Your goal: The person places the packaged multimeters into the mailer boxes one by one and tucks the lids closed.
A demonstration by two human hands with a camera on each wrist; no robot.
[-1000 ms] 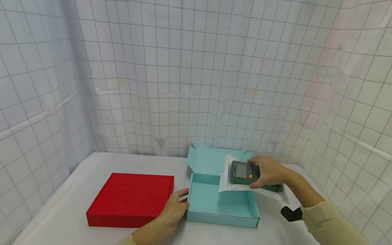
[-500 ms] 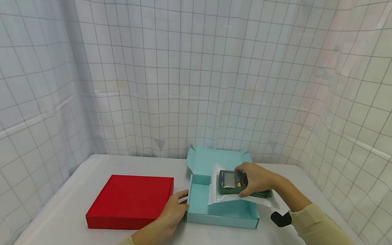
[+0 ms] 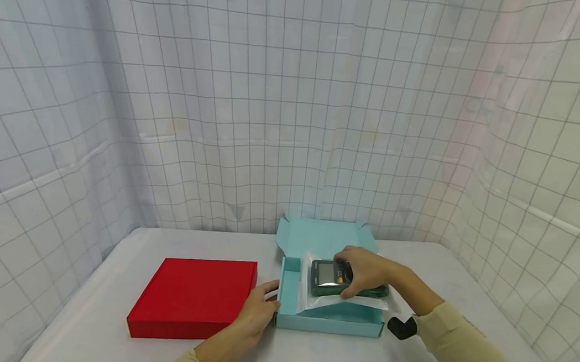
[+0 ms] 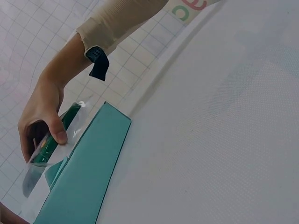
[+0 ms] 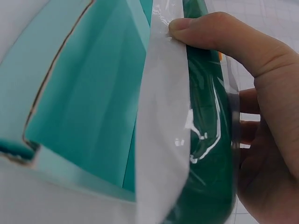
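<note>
In the head view my right hand (image 3: pixel 367 272) grips a green-edged multimeter (image 3: pixel 326 274) in a clear plastic bag (image 3: pixel 304 295), over a light teal cardboard box (image 3: pixel 328 325). Thumb and fingers span the sides of the multimeter (image 5: pixel 205 121), as the right wrist view shows. Seen from the left wrist, the bagged meter is tilted above the box wall (image 4: pixel 88 163). My left hand (image 3: pixel 256 313) rests against the box's left side with its fingers loosely extended. The box lid (image 3: pixel 324 235) stands raised at the back.
A closed red box (image 3: pixel 194 292) lies on the white-covered table (image 3: pixel 319 357), left of the teal box and close to my left hand. Grid-patterned white curtains (image 3: pixel 274 113) surround the table at the back and sides.
My right hand has carried the bagged multimeter leftward, downward and nearer, from above the box's right rear to lower over its middle. My left hand has stayed at the box's left side.
</note>
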